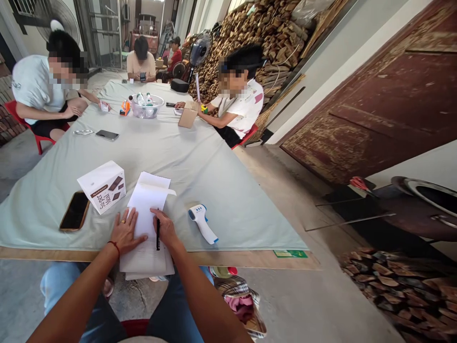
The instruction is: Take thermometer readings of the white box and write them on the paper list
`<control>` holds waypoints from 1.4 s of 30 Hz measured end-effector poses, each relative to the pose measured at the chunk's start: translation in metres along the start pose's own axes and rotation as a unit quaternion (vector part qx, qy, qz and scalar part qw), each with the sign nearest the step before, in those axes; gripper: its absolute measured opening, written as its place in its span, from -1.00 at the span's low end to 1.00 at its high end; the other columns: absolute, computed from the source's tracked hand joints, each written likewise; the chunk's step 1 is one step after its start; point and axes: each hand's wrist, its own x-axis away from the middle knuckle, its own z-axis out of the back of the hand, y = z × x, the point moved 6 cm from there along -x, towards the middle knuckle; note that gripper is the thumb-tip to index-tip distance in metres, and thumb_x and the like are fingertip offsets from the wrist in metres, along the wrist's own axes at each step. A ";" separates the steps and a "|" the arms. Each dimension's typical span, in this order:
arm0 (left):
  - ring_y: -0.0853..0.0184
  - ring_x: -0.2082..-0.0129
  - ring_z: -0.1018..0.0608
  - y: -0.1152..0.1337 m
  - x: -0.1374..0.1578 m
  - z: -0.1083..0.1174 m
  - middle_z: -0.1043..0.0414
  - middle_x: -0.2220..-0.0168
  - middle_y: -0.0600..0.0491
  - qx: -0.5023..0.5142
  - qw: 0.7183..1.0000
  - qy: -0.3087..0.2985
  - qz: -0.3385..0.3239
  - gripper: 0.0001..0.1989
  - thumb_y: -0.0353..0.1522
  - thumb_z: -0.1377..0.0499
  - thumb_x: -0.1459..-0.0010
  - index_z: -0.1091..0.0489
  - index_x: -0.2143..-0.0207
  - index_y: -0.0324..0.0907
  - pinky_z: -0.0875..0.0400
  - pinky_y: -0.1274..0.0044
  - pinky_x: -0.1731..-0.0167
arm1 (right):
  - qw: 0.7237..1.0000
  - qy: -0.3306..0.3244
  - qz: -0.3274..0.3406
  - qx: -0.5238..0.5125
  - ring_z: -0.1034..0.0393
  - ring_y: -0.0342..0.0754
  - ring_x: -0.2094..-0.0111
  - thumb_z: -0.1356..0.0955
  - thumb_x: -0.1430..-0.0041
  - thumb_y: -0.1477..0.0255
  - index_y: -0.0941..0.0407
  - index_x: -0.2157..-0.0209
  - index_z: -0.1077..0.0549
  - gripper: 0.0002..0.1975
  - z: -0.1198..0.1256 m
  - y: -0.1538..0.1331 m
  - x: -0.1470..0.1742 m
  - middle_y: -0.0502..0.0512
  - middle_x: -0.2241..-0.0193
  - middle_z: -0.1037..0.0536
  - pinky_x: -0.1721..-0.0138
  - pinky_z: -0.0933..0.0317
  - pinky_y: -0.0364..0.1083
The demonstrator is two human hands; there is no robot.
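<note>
A stack of white paper sheets (150, 190) lies at the near edge of the table, its lower end hanging over. My left hand (124, 231) rests flat on the paper with fingers spread; it wears a ring and a red wrist cord. In my right hand (164, 227) is a black pen (157, 234), gripped over the sheets. Beyond my left hand stands a white box (103, 186) printed "Su-per Meal". A dark phone (74, 211) lies left of it. Right of the paper lies a white and blue infrared thermometer (203, 224).
A pale green cloth (221, 190) covers the table. Farther off are another phone (107, 135), a clear bowl of bottles (147, 105), an orange tape dispenser (124, 108) and a brown box (188, 115). Several people sit around. Stacked firewood (250, 33) lines the wall.
</note>
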 end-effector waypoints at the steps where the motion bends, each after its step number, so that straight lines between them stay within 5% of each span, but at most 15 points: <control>1: -0.09 -0.39 -0.01 -0.006 0.004 0.003 0.02 -0.39 -0.22 0.005 1.000 0.003 0.012 -0.17 0.08 0.00 -0.20 -0.06 -0.35 -0.26 0.16 0.04 -0.29 | 1.000 0.003 -0.005 -0.005 -0.42 0.12 -0.05 -0.35 -0.07 0.31 0.02 0.15 -0.59 -0.70 0.000 0.001 -0.001 0.08 0.11 -0.61 -0.18 -0.21 0.12; 6: -0.04 -0.38 -0.04 -0.010 0.034 0.014 0.08 -0.38 -0.37 0.051 0.998 0.024 0.035 -0.10 0.11 0.00 -0.19 -0.01 -0.36 -0.33 0.01 0.11 -0.27 | 0.998 0.048 -0.017 -0.036 -0.47 0.07 0.06 -0.32 -0.07 0.28 0.06 0.19 -0.57 -0.70 0.009 0.002 -0.003 0.10 0.12 -0.61 -0.11 -0.26 0.09; 10: -0.19 -0.37 -0.02 0.028 0.069 0.013 0.30 -0.42 -0.38 0.044 0.997 0.046 -0.038 0.27 0.22 -0.30 0.24 0.07 -0.39 -0.20 -0.01 0.04 -0.24 | 0.997 0.056 -0.001 -0.052 -0.47 0.03 0.04 -0.31 -0.08 0.29 0.06 0.17 -0.53 -0.70 0.014 0.002 -0.006 0.07 0.12 -0.61 -0.09 -0.28 0.03; 12: -0.25 -0.37 0.00 0.045 0.084 0.013 0.34 -0.42 -0.38 0.021 0.996 0.082 -0.031 0.30 0.15 -0.38 0.34 0.04 -0.38 -0.17 0.02 0.00 -0.24 | 0.998 0.054 -0.002 -0.040 -0.49 0.03 0.08 -0.32 -0.08 0.28 0.07 0.16 -0.52 -0.69 0.014 0.007 -0.009 0.08 0.14 -0.62 -0.03 -0.32 0.02; 15: -0.27 -0.37 0.02 0.063 0.097 0.013 0.31 -0.41 -0.41 -0.006 0.990 0.139 -0.009 0.18 -0.03 -0.44 0.25 -0.01 -0.36 -0.19 0.06 -0.06 -0.23 | 0.998 0.052 -0.011 -0.012 -0.51 0.05 0.20 -0.36 -0.07 0.23 0.09 0.17 -0.52 -0.68 0.012 0.017 -0.011 0.13 0.23 -0.62 0.13 -0.39 0.03; 22: -0.02 -0.40 -0.01 0.062 0.098 0.012 -0.16 -0.32 -0.10 0.027 0.981 0.163 -0.103 -0.64 -0.49 -0.16 -0.17 -0.47 0.00 -0.04 -0.17 0.07 -0.22 | 0.999 0.048 0.014 0.001 -0.49 0.06 0.20 -0.37 -0.11 0.20 0.09 0.14 -0.51 -0.66 0.008 0.016 -0.004 0.15 0.21 -0.61 0.10 -0.39 0.07; 28: 0.11 -0.30 -0.26 0.043 0.098 0.017 -0.38 -0.19 -0.03 0.006 0.979 0.143 -0.143 -0.66 -0.53 -0.05 -0.23 -0.49 0.08 -0.02 -0.07 0.04 -0.26 | 0.995 0.048 0.043 0.078 -0.48 0.06 0.13 -0.27 -0.17 0.27 0.09 0.13 -0.52 -0.69 0.009 0.003 -0.006 0.14 0.15 -0.59 0.07 -0.39 0.04; 33: -0.04 -0.28 -0.27 0.045 0.101 0.018 -0.28 -0.26 -0.12 0.003 0.981 0.119 -0.156 -0.55 -0.29 -0.25 -0.10 -0.40 -0.08 -0.06 0.06 -0.04 -0.26 | 0.938 0.129 0.036 0.319 -0.26 0.27 -0.14 -0.30 -0.12 0.44 0.15 0.07 -0.50 -0.67 0.073 -0.011 -0.005 0.29 -0.01 -0.52 -0.14 -0.12 0.24; 37: -0.07 -0.27 -0.27 0.045 0.101 0.017 -0.27 -0.26 -0.13 0.006 0.980 0.124 -0.157 -0.47 -0.29 -0.29 -0.04 -0.38 -0.10 -0.08 -0.09 0.01 -0.22 | 0.845 0.144 -0.136 0.496 -0.33 0.25 -0.08 -0.36 -0.11 0.46 0.14 0.06 -0.44 -0.68 0.141 0.000 0.013 0.33 0.03 -0.52 -0.03 -0.16 0.16; 39: -0.04 -0.26 -0.28 0.044 0.100 0.016 -0.30 -0.24 -0.11 0.008 0.978 0.133 -0.158 -0.49 -0.37 -0.27 -0.04 -0.39 -0.09 -0.06 -0.14 0.04 -0.20 | 0.844 0.118 -0.183 0.491 -0.41 0.17 0.04 -0.36 -0.13 0.41 0.13 0.07 -0.43 -0.70 0.155 0.009 0.025 0.27 0.15 -0.55 0.11 -0.22 0.03; 42: 0.00 -0.25 -0.30 0.041 0.098 0.012 -0.33 -0.22 -0.07 0.014 0.976 0.147 -0.162 -0.52 -0.46 -0.21 -0.07 -0.41 -0.07 -0.03 -0.19 0.08 -0.19 | 0.869 0.110 -0.152 0.457 -0.42 0.10 0.08 -0.33 -0.16 0.40 0.09 0.03 -0.41 -0.69 0.152 0.014 0.039 0.19 0.16 -0.54 0.19 -0.23 -0.06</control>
